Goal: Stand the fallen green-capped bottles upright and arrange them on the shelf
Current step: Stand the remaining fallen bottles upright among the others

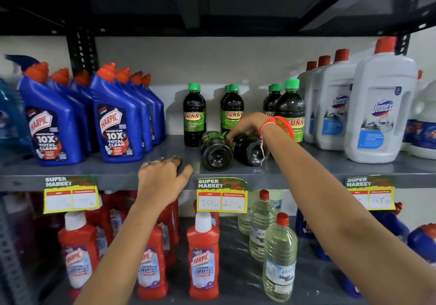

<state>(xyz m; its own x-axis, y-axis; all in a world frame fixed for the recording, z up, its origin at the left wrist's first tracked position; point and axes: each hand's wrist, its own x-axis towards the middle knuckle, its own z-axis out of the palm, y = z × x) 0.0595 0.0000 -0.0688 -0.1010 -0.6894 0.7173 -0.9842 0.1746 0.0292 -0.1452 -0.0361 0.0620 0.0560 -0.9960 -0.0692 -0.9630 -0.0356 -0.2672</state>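
Two dark green-capped bottles lie on their sides on the grey shelf [106,170], bases toward me: the left fallen bottle [215,151] and the right fallen bottle [250,150]. Several more green-capped bottles stand upright behind them, one at the left [194,113], a pair in the middle [232,108] and a group at the right [290,108]. My right hand [247,125] reaches in over the fallen bottles, fingers curled at the neck end of the right one. My left hand [162,177] rests flat on the shelf's front edge, holding nothing.
Blue Harpic bottles [115,125] crowd the shelf's left side and white Domex jugs [379,111] the right. Price tags [221,195] hang on the shelf lip. Red Harpic bottles [204,255] and clear bottles [279,257] stand on the shelf below.
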